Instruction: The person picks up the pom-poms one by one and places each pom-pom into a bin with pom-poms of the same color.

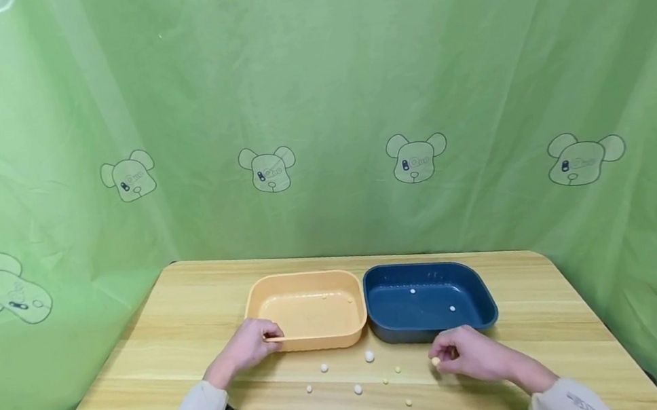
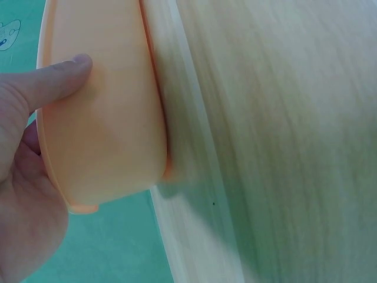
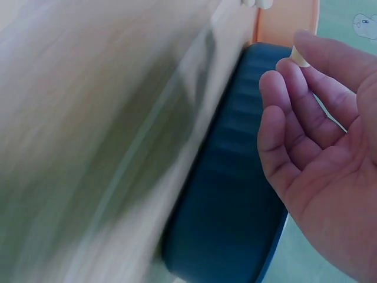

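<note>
My left hand (image 1: 252,343) grips the near-left rim of an orange plastic bin (image 1: 321,343). In the left wrist view its thumb (image 2: 70,73) lies on the bin's outer wall, with the fingers behind the rim. My right hand (image 1: 473,355) pinches a small yellow ball (image 3: 299,58) between thumb and fingertips, just in front of a dark blue bin (image 1: 400,334). Two tiny pale yellow balls (image 1: 324,296) lie inside the orange bin. Inside the blue one are two small white balls (image 1: 453,309).
Several white balls (image 1: 369,356) of differing size lie on the wooden table (image 1: 519,304) before the bins. Three small yellow balls (image 1: 397,369) are scattered nearer my right hand. The two bins stand side by side. A green curtain (image 1: 330,218) hangs behind the table.
</note>
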